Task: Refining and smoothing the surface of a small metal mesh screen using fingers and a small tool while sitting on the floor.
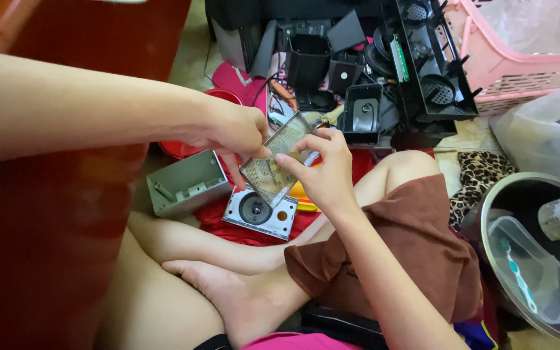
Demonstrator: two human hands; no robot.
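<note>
Mid-frame, left hand [231,133] pinching a circuit board [279,159] by its left edge; right hand [324,170] gripping its right side. Looks like taking the radio apart. Next: a steady hold. Below, speaker panel [259,212]; lower left, grey case [186,183].

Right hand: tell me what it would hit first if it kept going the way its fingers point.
The right hand points left; its fingertips already touch the circuit board. Beyond that, probably the left hand, though depth is unclear.
</note>
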